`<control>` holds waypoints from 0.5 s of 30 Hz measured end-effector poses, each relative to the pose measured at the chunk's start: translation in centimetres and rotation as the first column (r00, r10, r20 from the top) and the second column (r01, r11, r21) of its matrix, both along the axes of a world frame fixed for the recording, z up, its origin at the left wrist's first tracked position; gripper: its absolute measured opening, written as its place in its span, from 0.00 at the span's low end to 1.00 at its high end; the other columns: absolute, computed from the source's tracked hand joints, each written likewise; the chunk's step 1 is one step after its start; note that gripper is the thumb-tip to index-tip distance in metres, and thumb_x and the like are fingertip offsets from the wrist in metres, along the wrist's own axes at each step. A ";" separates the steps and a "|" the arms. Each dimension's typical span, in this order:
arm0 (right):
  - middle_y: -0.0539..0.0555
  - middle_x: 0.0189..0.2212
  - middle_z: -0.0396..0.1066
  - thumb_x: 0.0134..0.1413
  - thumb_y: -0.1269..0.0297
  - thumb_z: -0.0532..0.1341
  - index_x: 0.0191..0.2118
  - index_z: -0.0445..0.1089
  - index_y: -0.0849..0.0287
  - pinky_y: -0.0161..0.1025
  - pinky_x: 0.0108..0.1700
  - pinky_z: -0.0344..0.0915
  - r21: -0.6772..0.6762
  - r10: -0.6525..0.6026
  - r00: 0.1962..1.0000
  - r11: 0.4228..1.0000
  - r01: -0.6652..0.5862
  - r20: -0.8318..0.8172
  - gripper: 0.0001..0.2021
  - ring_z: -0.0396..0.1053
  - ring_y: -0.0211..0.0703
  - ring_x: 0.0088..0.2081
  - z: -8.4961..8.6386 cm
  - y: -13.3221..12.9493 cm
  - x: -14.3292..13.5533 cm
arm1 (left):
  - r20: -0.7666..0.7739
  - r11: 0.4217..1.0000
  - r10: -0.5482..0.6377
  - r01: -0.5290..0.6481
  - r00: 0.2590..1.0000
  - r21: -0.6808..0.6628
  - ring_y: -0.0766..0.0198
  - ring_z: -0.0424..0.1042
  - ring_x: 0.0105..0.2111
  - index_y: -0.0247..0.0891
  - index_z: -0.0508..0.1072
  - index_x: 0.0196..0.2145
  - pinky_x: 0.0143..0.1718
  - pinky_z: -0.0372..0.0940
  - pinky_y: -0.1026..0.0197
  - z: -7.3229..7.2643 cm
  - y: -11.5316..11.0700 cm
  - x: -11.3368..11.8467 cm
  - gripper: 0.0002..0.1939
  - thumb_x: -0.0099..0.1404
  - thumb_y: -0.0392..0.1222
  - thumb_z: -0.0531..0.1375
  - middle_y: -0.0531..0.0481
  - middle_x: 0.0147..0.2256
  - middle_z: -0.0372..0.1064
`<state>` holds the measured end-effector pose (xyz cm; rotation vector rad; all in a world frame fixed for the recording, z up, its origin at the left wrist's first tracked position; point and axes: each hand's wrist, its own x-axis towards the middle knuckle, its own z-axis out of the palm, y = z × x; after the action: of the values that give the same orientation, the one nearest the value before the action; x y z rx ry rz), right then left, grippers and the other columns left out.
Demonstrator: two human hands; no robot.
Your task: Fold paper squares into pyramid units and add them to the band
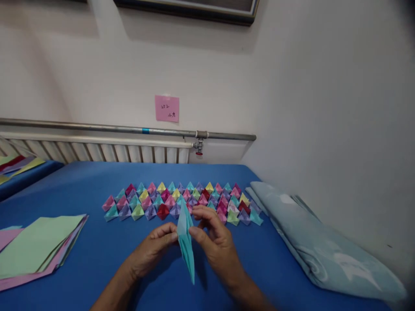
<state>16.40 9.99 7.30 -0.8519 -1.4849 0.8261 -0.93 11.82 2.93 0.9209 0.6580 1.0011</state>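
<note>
Over the near part of the blue surface (123, 287), the left hand (152, 250) pinches the left side of a turquoise folded paper (185, 246) between thumb and bent fingers, holding it upright on its narrow edge above the surface. The right hand (218, 246) has its thumb and forefinger spread apart, thumb tip at the paper's right side; whether the forefinger touches the paper, I cannot tell. Toward the surface's left edge lies a stack of coloured sheets (42, 242), pale green on top; along the right edge lies a folded pale-blue blanket (311, 237). Beyond the hands, rows of small folded paper pieces (163, 211) in many colours stretch across toward the far edge. Behind that edge are a radiator (126, 153) and a metal pipe (175, 131). On the wall above, a pink note (167, 109) reads "252", with handwriting below too small to read surely.
</note>
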 end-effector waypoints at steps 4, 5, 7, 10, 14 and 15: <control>0.52 0.41 0.70 0.51 0.68 0.63 0.46 0.71 0.50 0.39 0.43 0.65 -0.147 0.051 0.998 0.988 -0.056 -0.038 0.15 0.67 0.43 0.42 -1.6 0.5 0.2 | -0.049 0.998 -0.050 0.048 0.998 -0.046 0.69 0.60 0.27 0.36 0.73 0.25 0.33 0.55 0.65 -1.9 0.6 -0.5 0.15 0.53 0.49 0.70 0.54 0.24 0.65; 0.52 0.40 0.70 0.50 0.68 0.62 0.46 0.71 0.51 0.40 0.43 0.65 -0.187 0.057 0.997 0.980 -0.065 -0.048 0.15 0.68 0.44 0.42 -1.8 0.5 0.3 | -0.073 0.997 -0.059 0.056 0.996 -0.048 0.68 0.60 0.27 0.36 0.73 0.25 0.33 0.55 0.64 -2.2 0.6 -0.7 0.15 0.53 0.50 0.70 0.54 0.24 0.65; 0.53 0.39 0.70 0.47 0.69 0.61 0.47 0.69 0.53 0.41 0.43 0.66 -0.278 0.050 0.995 0.958 -0.073 -0.089 0.18 0.69 0.45 0.41 -2.0 0.6 0.3 | -0.137 0.998 -0.066 0.062 0.988 -0.033 0.68 0.59 0.28 0.36 0.74 0.27 0.34 0.54 0.64 -2.6 0.8 -1.3 0.16 0.54 0.52 0.69 0.54 0.25 0.64; 0.56 0.43 0.69 0.41 0.71 0.61 0.54 0.63 0.54 0.40 0.39 0.67 -0.439 0.037 0.981 0.890 -0.119 -0.190 0.29 0.70 0.45 0.39 -2.1 0.7 0.3 | -0.254 0.997 -0.079 0.082 0.964 0.001 0.68 0.59 0.29 0.37 0.74 0.29 0.35 0.54 0.64 -2.3 0.7 -2.1 0.15 0.58 0.52 0.66 0.54 0.26 0.64; 0.53 0.40 0.70 0.36 0.71 0.65 0.56 0.60 0.55 0.39 0.39 0.66 -0.593 0.080 0.964 0.775 -0.220 -0.253 0.35 0.71 0.42 0.36 -2.1 1.0 0.4 | -0.336 0.983 -0.161 0.180 0.928 0.024 0.67 0.62 0.30 0.37 0.74 0.30 0.36 0.56 0.63 -1.1 0.5 -2.6 0.15 0.61 0.53 0.63 0.53 0.28 0.66; 0.52 0.37 0.70 0.35 0.71 0.66 0.54 0.62 0.56 0.38 0.40 0.66 -0.621 0.118 0.959 0.741 -0.257 -0.256 0.34 0.71 0.41 0.36 -2.2 1.1 0.5 | -0.343 0.978 -0.187 0.208 0.921 0.025 0.67 0.62 0.30 0.36 0.73 0.30 0.35 0.56 0.63 -0.8 0.5 -2.7 0.15 0.61 0.53 0.63 0.53 0.27 0.66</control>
<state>16.86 11.04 5.12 -1.0906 -1.1067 1.5962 -3.59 12.30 2.18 1.2050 0.8070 0.6895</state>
